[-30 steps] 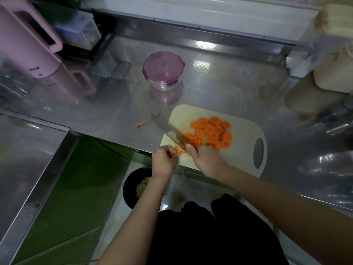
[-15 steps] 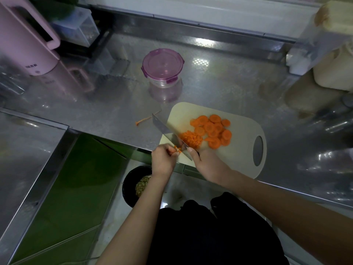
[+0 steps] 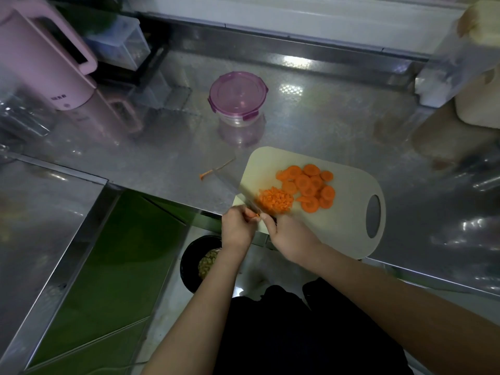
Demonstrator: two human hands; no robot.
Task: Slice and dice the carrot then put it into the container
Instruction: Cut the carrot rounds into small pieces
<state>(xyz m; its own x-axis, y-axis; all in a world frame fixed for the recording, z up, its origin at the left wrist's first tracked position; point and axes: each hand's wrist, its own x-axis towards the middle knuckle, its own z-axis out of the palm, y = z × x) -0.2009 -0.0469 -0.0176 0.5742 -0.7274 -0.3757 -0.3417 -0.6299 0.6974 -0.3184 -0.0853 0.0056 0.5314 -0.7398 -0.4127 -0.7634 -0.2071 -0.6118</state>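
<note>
Carrot bit (image 3: 255, 215) sits at the near-left corner of the cutting board (image 3: 349, 234), pinched by the left hand (image 3: 236, 230); the right hand (image 3: 290, 239), just beside, grips the knife (image 3: 238, 190) (blade angled far-left).

Dim, glary, blurred, edge-warped

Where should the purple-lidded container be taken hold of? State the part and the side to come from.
Take the container by its clear round wall under the purple lid, probably from the near side. It stands upright on the counter, touching nothing else; the lid's clips jut out, so a grip there might spring them.
</note>
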